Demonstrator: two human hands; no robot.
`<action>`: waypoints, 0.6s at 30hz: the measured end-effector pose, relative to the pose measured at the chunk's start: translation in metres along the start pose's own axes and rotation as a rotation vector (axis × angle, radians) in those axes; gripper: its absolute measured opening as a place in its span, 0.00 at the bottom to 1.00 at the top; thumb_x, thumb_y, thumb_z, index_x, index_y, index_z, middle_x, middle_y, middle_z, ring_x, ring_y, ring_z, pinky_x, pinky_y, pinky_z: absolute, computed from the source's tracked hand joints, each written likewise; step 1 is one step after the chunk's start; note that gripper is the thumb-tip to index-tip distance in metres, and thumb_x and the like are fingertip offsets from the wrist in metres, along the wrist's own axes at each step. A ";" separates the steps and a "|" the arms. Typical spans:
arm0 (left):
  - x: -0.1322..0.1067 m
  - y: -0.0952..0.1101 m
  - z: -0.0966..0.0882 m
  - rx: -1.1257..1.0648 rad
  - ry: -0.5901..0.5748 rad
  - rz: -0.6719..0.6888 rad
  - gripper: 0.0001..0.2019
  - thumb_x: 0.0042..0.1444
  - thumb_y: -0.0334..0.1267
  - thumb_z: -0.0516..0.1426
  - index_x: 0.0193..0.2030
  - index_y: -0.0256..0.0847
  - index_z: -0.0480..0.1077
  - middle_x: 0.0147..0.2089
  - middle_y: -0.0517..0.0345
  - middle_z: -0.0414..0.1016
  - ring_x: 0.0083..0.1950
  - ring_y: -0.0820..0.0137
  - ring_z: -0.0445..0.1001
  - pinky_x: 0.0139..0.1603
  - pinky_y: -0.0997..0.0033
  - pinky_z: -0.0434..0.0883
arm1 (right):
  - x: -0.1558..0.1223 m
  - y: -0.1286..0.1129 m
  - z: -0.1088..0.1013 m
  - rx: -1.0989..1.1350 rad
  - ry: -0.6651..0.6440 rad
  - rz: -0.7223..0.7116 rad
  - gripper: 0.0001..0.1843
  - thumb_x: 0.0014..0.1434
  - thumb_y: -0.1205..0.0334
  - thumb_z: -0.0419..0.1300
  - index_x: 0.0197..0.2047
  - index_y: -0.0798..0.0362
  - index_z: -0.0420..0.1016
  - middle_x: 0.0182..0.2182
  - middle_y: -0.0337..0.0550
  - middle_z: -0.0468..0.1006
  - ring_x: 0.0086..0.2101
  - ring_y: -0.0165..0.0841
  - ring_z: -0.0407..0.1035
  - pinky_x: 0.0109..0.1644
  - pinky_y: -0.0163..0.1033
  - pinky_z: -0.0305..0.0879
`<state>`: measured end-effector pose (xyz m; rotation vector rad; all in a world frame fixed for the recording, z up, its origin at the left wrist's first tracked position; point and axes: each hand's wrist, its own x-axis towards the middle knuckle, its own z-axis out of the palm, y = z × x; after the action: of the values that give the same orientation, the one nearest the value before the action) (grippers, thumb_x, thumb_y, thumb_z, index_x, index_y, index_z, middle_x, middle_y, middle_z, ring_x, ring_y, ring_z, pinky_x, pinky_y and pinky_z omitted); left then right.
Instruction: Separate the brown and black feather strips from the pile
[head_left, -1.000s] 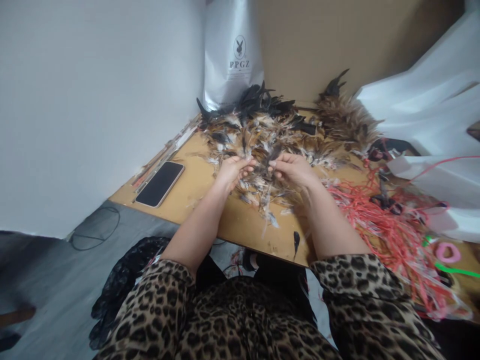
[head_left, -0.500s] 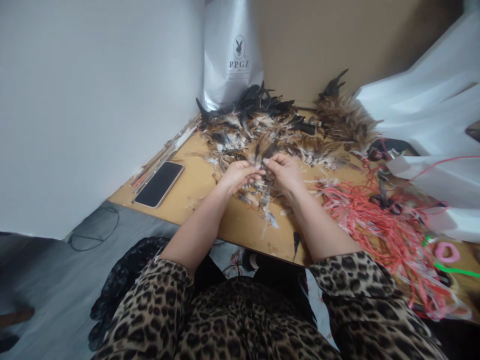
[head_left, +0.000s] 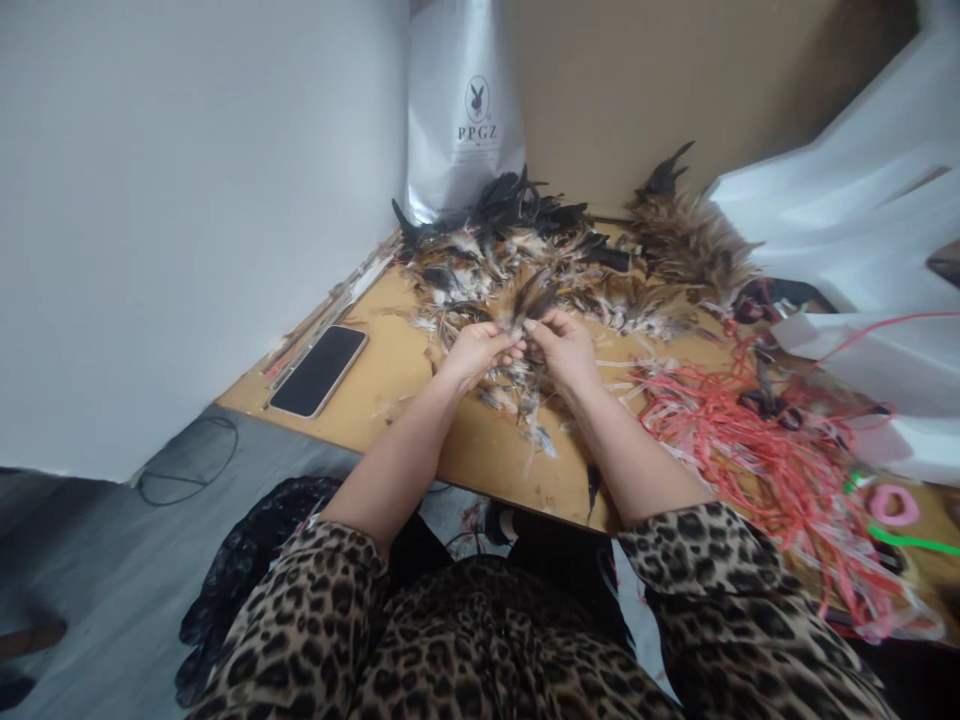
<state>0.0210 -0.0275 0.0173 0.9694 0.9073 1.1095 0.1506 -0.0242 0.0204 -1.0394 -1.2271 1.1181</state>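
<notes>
My left hand point(head_left: 477, 350) and my right hand point(head_left: 564, 347) meet above the middle of a wooden table point(head_left: 480, 450). Both are closed in a pinch on a small bunch of brown and black feathers point(head_left: 526, 298), whose tips fan upward between the fingertips. Under and behind the hands lies a wide heap of loose feathers point(head_left: 540, 255), dark at the back and pale brown toward me. A few stray feathers point(head_left: 540, 435) lie near the table's front edge.
A dark phone point(head_left: 319, 369) lies on the table's left edge. A tangle of red string point(head_left: 750, 440) covers the right side. A white printed bag point(head_left: 465, 110) stands at the back, white sheets point(head_left: 855, 220) at right. A pink ring point(head_left: 895, 505) sits far right.
The two hands came together from slightly apart and rose a little off the heap, lifting the bunch of feathers so its tips now stick up between the fingers.
</notes>
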 end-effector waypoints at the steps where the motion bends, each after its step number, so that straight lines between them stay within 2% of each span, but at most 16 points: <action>1: 0.000 0.000 0.000 0.011 0.005 0.011 0.11 0.42 0.38 0.63 0.27 0.30 0.69 0.21 0.57 0.72 0.21 0.82 0.67 0.23 0.83 0.64 | -0.001 0.000 0.000 -0.004 0.003 -0.004 0.19 0.40 0.48 0.63 0.23 0.52 0.61 0.17 0.31 0.62 0.18 0.23 0.53 0.21 0.31 0.49; 7: 0.003 -0.003 -0.001 0.081 0.012 0.095 0.12 0.42 0.41 0.62 0.25 0.31 0.70 0.19 0.58 0.70 0.18 0.82 0.65 0.20 0.82 0.62 | -0.001 0.000 0.001 0.027 -0.012 0.000 0.17 0.41 0.50 0.64 0.23 0.52 0.62 0.16 0.31 0.62 0.17 0.23 0.54 0.21 0.30 0.49; 11: 0.005 0.000 -0.005 0.086 0.082 0.118 0.12 0.44 0.41 0.61 0.27 0.31 0.71 0.25 0.53 0.75 0.21 0.81 0.68 0.19 0.84 0.61 | 0.003 -0.002 -0.006 -0.019 -0.004 0.011 0.15 0.43 0.50 0.62 0.26 0.53 0.68 0.15 0.31 0.63 0.17 0.23 0.53 0.21 0.31 0.49; 13: 0.006 0.003 -0.009 0.033 0.133 0.128 0.11 0.46 0.40 0.60 0.29 0.31 0.71 0.30 0.52 0.76 0.24 0.81 0.70 0.20 0.85 0.61 | 0.006 -0.004 -0.013 -0.097 -0.032 0.008 0.14 0.43 0.51 0.62 0.27 0.54 0.70 0.16 0.32 0.64 0.17 0.23 0.54 0.21 0.31 0.50; 18: 0.008 0.007 -0.017 -0.134 0.195 0.133 0.09 0.48 0.37 0.59 0.32 0.32 0.70 0.33 0.52 0.76 0.26 0.81 0.72 0.22 0.85 0.62 | 0.012 -0.003 -0.031 -0.460 -0.218 -0.042 0.12 0.44 0.55 0.61 0.26 0.57 0.73 0.19 0.37 0.70 0.20 0.25 0.59 0.26 0.32 0.55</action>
<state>0.0045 -0.0160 0.0179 0.8303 0.9220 1.3793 0.1815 -0.0129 0.0228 -1.2468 -1.7263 0.9545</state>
